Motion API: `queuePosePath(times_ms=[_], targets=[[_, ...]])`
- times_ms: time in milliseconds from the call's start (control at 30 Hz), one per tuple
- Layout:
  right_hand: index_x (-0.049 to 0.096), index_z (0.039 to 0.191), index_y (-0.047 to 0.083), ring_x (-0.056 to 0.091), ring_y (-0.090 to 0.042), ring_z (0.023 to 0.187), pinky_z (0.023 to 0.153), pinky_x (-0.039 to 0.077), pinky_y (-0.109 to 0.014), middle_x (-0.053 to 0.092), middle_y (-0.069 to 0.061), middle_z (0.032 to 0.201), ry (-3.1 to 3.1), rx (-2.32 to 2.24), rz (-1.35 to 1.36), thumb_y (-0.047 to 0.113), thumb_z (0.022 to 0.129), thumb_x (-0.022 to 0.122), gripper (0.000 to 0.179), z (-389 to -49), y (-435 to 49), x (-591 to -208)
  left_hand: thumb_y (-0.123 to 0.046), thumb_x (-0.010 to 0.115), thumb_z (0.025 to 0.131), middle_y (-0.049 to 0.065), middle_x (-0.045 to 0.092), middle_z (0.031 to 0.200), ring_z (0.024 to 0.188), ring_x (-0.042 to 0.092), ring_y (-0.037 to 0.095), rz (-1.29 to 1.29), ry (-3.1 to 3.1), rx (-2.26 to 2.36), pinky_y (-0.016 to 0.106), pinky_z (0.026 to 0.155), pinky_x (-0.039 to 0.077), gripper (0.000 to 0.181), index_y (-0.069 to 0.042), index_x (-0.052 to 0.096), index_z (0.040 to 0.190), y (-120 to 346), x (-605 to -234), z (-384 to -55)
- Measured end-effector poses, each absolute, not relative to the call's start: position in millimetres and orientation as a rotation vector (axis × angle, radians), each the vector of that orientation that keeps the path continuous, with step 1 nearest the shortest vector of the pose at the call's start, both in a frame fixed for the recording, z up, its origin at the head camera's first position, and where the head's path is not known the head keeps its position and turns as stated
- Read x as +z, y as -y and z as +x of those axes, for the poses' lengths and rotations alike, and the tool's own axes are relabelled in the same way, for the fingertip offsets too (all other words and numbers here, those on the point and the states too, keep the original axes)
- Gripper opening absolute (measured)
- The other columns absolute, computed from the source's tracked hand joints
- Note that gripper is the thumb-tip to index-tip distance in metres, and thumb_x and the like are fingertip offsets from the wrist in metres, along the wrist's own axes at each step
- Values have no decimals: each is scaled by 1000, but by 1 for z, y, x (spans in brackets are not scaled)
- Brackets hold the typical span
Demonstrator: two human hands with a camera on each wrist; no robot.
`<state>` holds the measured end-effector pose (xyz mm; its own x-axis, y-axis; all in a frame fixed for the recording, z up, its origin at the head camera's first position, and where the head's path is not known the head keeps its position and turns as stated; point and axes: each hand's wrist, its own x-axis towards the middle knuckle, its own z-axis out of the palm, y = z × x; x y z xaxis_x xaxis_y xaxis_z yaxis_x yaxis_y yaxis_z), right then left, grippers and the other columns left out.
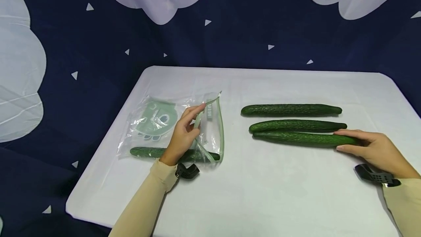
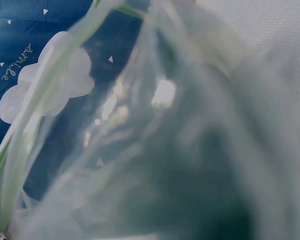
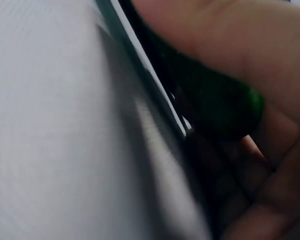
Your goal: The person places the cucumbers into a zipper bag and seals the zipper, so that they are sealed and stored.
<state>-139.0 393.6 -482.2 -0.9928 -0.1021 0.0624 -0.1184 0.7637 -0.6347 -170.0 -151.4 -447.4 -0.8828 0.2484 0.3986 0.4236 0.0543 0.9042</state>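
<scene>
A clear zip bag [image 1: 210,134] with a green edge and a green cartoon print lies on the left of the table, its mouth toward the right. My left hand [image 1: 183,134] pinches the green edge at the mouth, which stands apart. Inside, along the near side, lies one cucumber [image 1: 146,152]. Blurred bag film [image 2: 140,165] fills most of the left wrist view. On the right, my right hand [image 1: 378,149] grips the right end of the nearest cucumber [image 1: 296,139], thumb on the near side. That end [image 3: 217,107] shows dark between thumb and fingers in the right wrist view.
Just behind the held cucumber, touching or nearly so, is a second cucumber [image 1: 296,125]. Farther back lies a third cucumber [image 1: 291,110]. All are on a white-covered table [image 1: 256,193]. A dark blue curtain [image 1: 236,43] with clouds and triangles hangs behind the table.
</scene>
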Motion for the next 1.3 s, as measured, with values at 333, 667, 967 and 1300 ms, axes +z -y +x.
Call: queuePosePath(times_ms=[333, 667, 967, 1300], targets=[[69, 134, 11, 46, -16, 63, 54, 37, -27, 60, 31, 110, 2885, 1139, 236, 20, 88, 82, 49, -137, -395, -485, 19, 42, 76, 26, 42, 143, 100, 41, 22, -707, 2180, -1963, 24, 75, 42, 79, -4, 49, 151, 150, -448, -170], [69, 135, 12, 37, -17, 50, 46, 32, -33, 65, 4, 83, 2850, 1312, 212, 16, 88, 81, 48, -134, -376, -483, 22, 42, 76, 26, 43, 143, 100, 41, 28, -700, 2189, -1960, 23, 74, 42, 81, -5, 50, 151, 147, -446, -170], [70, 132, 7, 35, -18, 53, 46, 31, -32, 63, 7, 87, 2774, 1443, 314, 7, 87, 80, 46, -134, -355, -480, 24, 43, 76, 23, 44, 144, 100, 42, 31, -680, 2177, -1973, 22, 74, 44, 81, -5, 50, 151, 149, -446, -170], [69, 131, 2, 36, -17, 55, 47, 35, -35, 60, -2, 77, 2709, 1663, 268, 3, 87, 79, 45, -132, -321, -479, 26, 42, 75, 26, 43, 143, 103, 40, 47, -677, 2167, -1987, 22, 76, 45, 82, -4, 50, 151, 150, -446, -169]])
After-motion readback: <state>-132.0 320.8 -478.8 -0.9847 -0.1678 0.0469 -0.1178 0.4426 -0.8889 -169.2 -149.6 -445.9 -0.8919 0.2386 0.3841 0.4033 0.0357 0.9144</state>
